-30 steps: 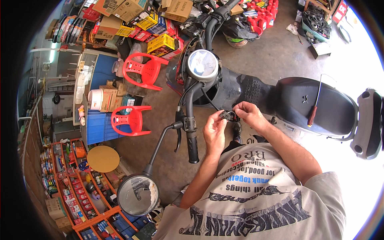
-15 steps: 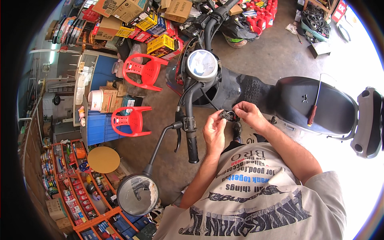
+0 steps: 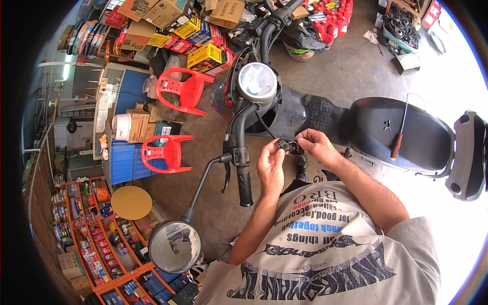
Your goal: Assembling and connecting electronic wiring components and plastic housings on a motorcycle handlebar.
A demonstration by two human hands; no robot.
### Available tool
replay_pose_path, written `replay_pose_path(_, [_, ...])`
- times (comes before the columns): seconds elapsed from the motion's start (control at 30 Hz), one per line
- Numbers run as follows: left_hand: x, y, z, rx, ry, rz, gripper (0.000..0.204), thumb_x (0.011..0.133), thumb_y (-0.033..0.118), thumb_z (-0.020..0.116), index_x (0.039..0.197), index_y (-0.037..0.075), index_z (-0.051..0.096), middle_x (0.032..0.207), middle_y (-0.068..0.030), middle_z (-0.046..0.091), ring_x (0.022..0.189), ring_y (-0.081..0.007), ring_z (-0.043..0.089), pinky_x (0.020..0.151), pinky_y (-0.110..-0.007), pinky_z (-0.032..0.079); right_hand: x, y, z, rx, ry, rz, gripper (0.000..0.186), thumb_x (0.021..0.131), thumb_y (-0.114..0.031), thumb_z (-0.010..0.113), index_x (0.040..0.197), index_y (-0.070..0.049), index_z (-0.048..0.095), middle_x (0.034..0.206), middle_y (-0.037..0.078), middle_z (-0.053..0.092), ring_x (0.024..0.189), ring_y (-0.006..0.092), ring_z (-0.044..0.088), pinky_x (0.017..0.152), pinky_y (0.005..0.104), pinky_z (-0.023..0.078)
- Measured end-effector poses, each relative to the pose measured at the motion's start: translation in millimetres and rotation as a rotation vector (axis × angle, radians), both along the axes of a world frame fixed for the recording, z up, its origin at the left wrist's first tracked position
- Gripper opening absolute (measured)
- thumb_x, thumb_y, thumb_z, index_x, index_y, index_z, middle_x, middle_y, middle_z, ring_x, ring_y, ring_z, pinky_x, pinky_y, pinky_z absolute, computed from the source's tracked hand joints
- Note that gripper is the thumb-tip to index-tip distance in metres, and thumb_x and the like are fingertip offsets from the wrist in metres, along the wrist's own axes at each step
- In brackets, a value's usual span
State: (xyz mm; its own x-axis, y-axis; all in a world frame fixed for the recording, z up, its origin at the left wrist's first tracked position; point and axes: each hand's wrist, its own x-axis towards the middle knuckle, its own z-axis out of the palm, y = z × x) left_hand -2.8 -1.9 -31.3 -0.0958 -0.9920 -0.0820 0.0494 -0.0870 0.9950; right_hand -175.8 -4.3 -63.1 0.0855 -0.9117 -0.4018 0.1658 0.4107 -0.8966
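Observation:
Between my two hands is a small black part [image 3: 282,145] with a dark cable [image 3: 264,123] running up from it toward the handlebar. It may be a handlebar switch housing; its details are too small to make out. My left hand [image 3: 271,168] pinches its left end between thumb and fingers. Closed fingers of my right hand [image 3: 315,145] hold its other end, where a thin dark loop shows. Both hands are beside the scooter [image 3: 292,109], just right of the handlebar's near black grip [image 3: 245,188].
A screwdriver [image 3: 398,145] with a reddish handle lies on the scooter seat [image 3: 373,119]. The round mirror [image 3: 175,246] sticks out toward lower left. Two red plastic chairs [image 3: 185,91] stand left, near stacked boxes [image 3: 203,56] and orange parts shelves [image 3: 114,249].
My left hand has shifted slightly left, and the black part has turned a little with it. My right hand has stayed almost still.

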Motion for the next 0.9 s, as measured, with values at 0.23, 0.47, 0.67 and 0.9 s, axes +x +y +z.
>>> replay_pose_path(0.23, [2.5, 0.0, 3.6, 0.068, -0.007, 0.03, 0.027, 0.098, 0.001, 0.054, 0.125, -0.003, 0.057, 0.109, -0.0061, 0.064, 0.092, -0.0113, 0.061, 0.083, -0.025, 0.049, -1.5, 0.1, 5.2, 0.044, -0.008, -0.006, 0.022, 0.093, -0.021, 0.064, 0.101, -0.001, 0.065, 0.087, 0.001, 0.064, 0.082, 0.0094, 0.054, 0.077, 0.0281, 0.046])
replay_pose_path(0.47, [1.4, 0.0, 6.6, 0.081, -0.021, 0.03, 0.027, 0.099, 0.001, 0.053, 0.126, -0.003, 0.056, 0.109, -0.0063, 0.064, 0.092, -0.0114, 0.061, 0.083, -0.025, 0.049, -1.9, 0.1, 5.1, 0.043, -0.003, -0.002, 0.022, 0.093, -0.021, 0.064, 0.1, 0.0, 0.065, 0.087, 0.001, 0.064, 0.082, 0.0096, 0.054, 0.077, 0.0282, 0.046])
replay_pose_path(0.67, [-0.4, -0.3, 5.1, 0.078, -0.014, 0.033, 0.026, 0.098, -0.001, 0.053, 0.124, -0.005, 0.056, 0.112, -0.0088, 0.063, 0.098, -0.0132, 0.062, 0.09, -0.029, 0.052, -0.7, 0.3, 1.9, 0.01, 0.007, -0.015, 0.02, 0.092, -0.02, 0.065, 0.098, -0.001, 0.066, 0.088, 0.002, 0.065, 0.083, 0.0091, 0.054, 0.076, 0.028, 0.046])
replay_pose_path(0.9, [-6.2, -0.6, 6.9, -0.027, -0.009, 0.035, 0.026, 0.096, 0.001, 0.057, 0.122, -0.003, 0.056, 0.109, -0.007, 0.064, 0.095, -0.0117, 0.062, 0.084, -0.027, 0.051, 0.0, 3.5, 22.7, -0.329, 0.261, -0.13, 0.012, 0.084, -0.011, 0.07, 0.093, -0.004, 0.065, 0.078, 0.005, 0.059, 0.07, 0.0165, 0.057, 0.068, 0.0318, 0.048])
